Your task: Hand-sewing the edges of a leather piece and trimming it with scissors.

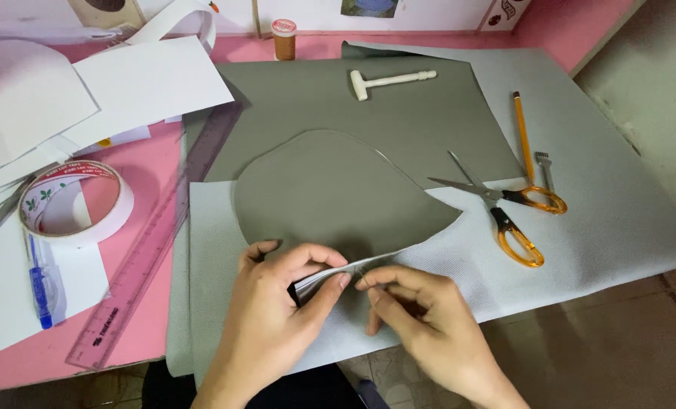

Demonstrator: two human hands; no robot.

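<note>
Pink table, brown tiled floor below, white wall behind

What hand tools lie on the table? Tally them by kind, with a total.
Scissors: 1
Pencil: 1
White mallet: 1
Pronged punch: 1
Ruler: 1
Blue pen: 1
Tape roll: 1
Thread spool: 1
Total: 8

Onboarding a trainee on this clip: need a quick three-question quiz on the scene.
1. True or false: both hands pinch the near edge of the grey cut-out piece.
2. What lies right of that piece? A) scissors B) tape roll C) ruler
3. Fill in: the small white ____ lies at the far side of the grey sheet.

Key: 1 true: left hand and right hand meet there. 2 A, scissors. 3 hammer.
</note>
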